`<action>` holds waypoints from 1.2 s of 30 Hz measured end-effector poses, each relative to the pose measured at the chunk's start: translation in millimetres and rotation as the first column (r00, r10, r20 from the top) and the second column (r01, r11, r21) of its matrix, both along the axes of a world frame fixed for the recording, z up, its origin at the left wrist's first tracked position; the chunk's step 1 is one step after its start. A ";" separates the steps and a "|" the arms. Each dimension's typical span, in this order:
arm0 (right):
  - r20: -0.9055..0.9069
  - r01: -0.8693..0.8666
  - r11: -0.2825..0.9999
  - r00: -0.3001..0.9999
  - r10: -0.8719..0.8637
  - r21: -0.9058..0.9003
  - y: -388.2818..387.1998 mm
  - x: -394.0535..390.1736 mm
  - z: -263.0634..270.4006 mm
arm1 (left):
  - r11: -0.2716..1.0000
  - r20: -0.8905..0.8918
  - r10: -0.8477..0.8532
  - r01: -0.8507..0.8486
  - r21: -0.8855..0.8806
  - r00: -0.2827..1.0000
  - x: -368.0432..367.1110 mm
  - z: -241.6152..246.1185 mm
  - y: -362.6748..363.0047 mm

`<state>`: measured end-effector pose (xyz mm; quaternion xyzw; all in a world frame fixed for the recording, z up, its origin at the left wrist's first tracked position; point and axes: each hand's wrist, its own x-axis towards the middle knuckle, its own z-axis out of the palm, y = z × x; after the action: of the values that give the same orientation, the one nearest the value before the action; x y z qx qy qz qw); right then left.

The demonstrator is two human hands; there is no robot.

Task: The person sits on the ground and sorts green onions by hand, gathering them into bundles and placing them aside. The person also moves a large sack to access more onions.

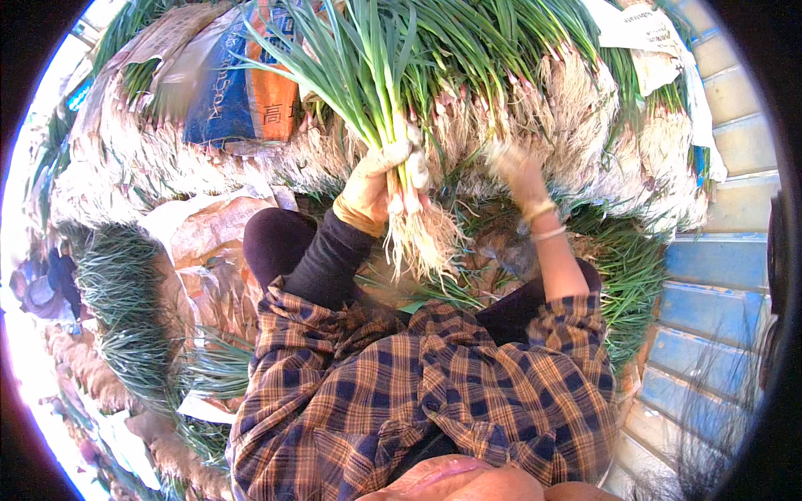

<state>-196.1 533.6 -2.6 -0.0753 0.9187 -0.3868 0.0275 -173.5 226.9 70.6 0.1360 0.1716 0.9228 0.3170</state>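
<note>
My left hand, in a dusty tan glove, grips a bunch of green garlic around its pale stems. The long flat leaves fan up and away from me, while the pinkish stem ends and the tangle of roots hang toward my lap. My right hand is off to the right, apart from the bunch and close to the roots of the big heap. Motion blurs its fingers, so what it may hold does not show. A pale bracelet circles that wrist.
Printed woven sacks cover part of the heap's left side. More green plants lie in rows at the left and right. Crumpled sacking sits beside my left knee. Blue and cream metal panels run along the right.
</note>
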 end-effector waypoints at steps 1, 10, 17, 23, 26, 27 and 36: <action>-0.315 0.090 0.996 0.945 -0.086 -0.001 3.1 -18.3 5.0 | 1.000 -0.015 -0.003 0.003 -0.008 1.000 -5.4 5.5 3.0; -0.570 0.466 0.822 0.791 -0.221 0.328 -7.8 -43.0 33.9 | 0.940 0.130 0.124 -0.075 -0.332 0.984 -26.7 -12.2 40.5; -0.625 0.091 0.941 0.768 0.141 0.325 -77.1 36.7 84.0 | 0.778 -0.082 0.227 -0.231 -0.584 0.971 -32.3 -18.6 54.6; 0.216 0.154 0.906 0.974 -0.072 -0.395 -81.3 17.4 93.8 | 0.789 0.043 0.364 -0.284 -0.544 0.930 -18.9 -18.7 59.2; 0.306 0.169 0.781 0.952 0.029 -0.602 -91.3 0.2 65.5 | 0.808 0.014 0.360 -0.304 -0.505 0.933 -12.2 -20.9 61.1; -0.020 0.044 0.907 0.998 -0.058 -0.419 -93.1 1.5 54.0 | 0.802 0.015 0.362 -0.303 -0.514 0.932 -10.9 -21.1 59.7; 0.440 -0.548 0.649 0.830 0.343 0.528 -53.5 25.7 29.8 | 0.856 0.053 0.302 -0.246 -0.455 0.952 -13.7 4.1 17.4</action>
<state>-170.4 480.1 27.1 -0.2279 0.9298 -0.0410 0.2861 -187.3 244.3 74.7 -0.0224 0.3748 0.9016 0.2149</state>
